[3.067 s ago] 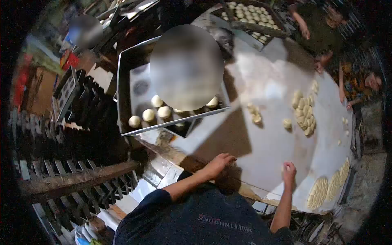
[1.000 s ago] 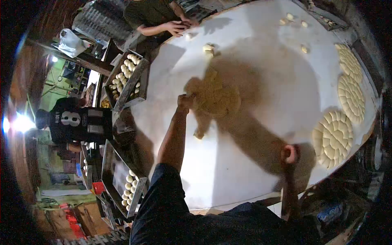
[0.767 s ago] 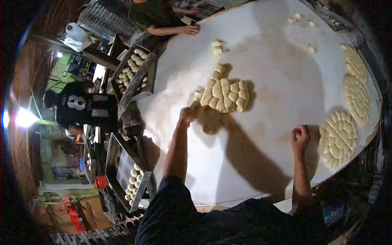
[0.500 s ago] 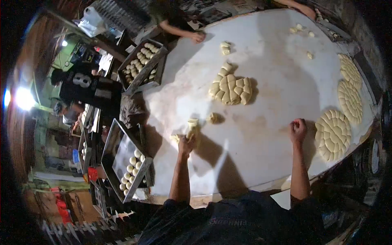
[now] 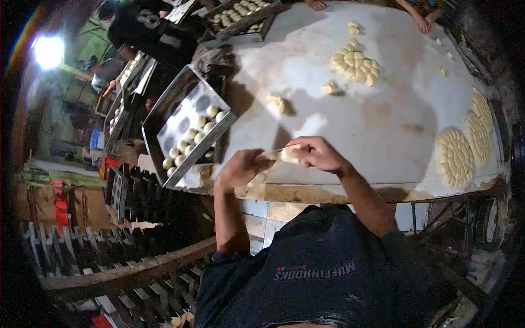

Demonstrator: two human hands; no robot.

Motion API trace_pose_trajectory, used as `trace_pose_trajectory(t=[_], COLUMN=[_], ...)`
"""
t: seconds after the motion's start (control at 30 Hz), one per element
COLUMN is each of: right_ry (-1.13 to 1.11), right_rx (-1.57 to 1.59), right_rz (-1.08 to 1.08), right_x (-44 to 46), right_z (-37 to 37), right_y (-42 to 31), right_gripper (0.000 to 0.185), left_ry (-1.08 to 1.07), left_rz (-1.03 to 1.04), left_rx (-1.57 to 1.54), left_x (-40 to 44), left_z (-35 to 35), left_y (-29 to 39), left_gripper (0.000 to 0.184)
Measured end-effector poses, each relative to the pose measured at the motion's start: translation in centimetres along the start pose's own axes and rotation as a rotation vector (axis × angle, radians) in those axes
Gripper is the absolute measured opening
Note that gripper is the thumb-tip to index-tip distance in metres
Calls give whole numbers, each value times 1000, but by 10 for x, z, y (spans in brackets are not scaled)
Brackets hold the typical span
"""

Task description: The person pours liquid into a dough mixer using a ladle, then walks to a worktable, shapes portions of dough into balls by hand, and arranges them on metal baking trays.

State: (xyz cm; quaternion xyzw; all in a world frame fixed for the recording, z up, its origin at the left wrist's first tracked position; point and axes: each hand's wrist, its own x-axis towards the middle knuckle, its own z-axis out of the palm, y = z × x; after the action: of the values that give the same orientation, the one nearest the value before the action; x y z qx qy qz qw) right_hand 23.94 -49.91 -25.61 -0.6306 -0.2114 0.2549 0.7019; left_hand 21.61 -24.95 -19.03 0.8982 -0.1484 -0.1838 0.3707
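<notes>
My right hand [image 5: 319, 155] pinches a pale piece of dough [image 5: 290, 153] above the table's near edge. My left hand [image 5: 242, 168] is closed on the dough's left side, where it stretches thin between my hands. Another pale bit of dough [image 5: 257, 179] shows just below my left fingers; I cannot tell whether it hangs from them or lies on the table. Farther up the table sit a lump of dough [image 5: 279, 104] and a smaller lump [image 5: 330, 87]. Beyond these lies a cluster of cut dough pieces [image 5: 354, 65] pressed together.
On my left, a metal tray [image 5: 183, 117] holds several round dough balls [image 5: 191, 134]. Segmented dough rounds [image 5: 455, 158] lie along the right side of the white table [image 5: 377, 131]. Other people's hands [image 5: 424, 22] rest at the far edge. A second tray of balls [image 5: 238, 16] stands at the back left.
Both hands have come back toward my body and together; the right was a fist far to the right. Dough is now stretched between them. The camera view has tilted down.
</notes>
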Motion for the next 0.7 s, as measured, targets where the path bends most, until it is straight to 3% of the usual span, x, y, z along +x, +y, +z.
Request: trace_pose_trajectory(t=[0.07, 0.1, 0.17, 0.2, 0.23, 0.27, 0.3, 0.33, 0.37, 0.43, 0.47, 0.5, 0.57, 0.6, 0.67, 0.7], right_ry=[124, 185, 449, 570, 669, 933, 1055, 1032, 1020, 733, 659, 466, 21, 53, 337, 353], right_rx=[-80, -108, -183, -241, -294, -488, -603, -1221, -1232, -1129, -687, -356, -118, 145, 378, 387], right_rz=[-15, 5, -127, -211, -245, -337, -321, -242, -241, 116, 87, 6, 184, 343, 8, 16], right_x=[-2, -5, -9, -11, -13, -10, -12, -20, -26, -40, -40, -40, -40, -42, -31, -27], right_z=[10, 13, 6, -2, -24, -35, -34, -64, -67, -62, -51, 1, 80, 120, 174, 173], right_y=[-8, -17, -10, -7, 9, 16, 5, 32, 55, 97, 143, 127, 108, 101, 94, 92], right_gripper=[22, 21, 19, 20, 22, 25, 32, 39, 39, 47, 41, 35, 31, 39, 38, 38], left_ry=[169, 232, 86, 178, 197, 341, 483, 591, 640, 772, 794, 832, 839, 838, 775, 758], left_rz=[-31, -52, -150, -162, -162, -183, -207, -153, -99, 71, 44, 115, 96, 132, 168, 158], left_rx=[-405, -410, -255, -505, -513, -588, -664, -615, -698, -763, -864, -929, -1027, -921, -862, -864], left_x=[-61, -87, -126, -145, -158, -170, -178, -183, -185, -176, -170, -160, -138, -123, -106, -100], left_z=[12, 12, 1, 7, 13, 19, 25, 34, 45, 74, 88, 99, 123, 132, 133, 130], left_y=[-36, -36, -50, -55, -59, -62, -65, -68, -77, -87, -80, -69, -59, -61, -59, -56], left_gripper=[25, 25, 36, 32, 32, 28, 24, 21, 21, 24, 27, 24, 25, 28, 30, 30])
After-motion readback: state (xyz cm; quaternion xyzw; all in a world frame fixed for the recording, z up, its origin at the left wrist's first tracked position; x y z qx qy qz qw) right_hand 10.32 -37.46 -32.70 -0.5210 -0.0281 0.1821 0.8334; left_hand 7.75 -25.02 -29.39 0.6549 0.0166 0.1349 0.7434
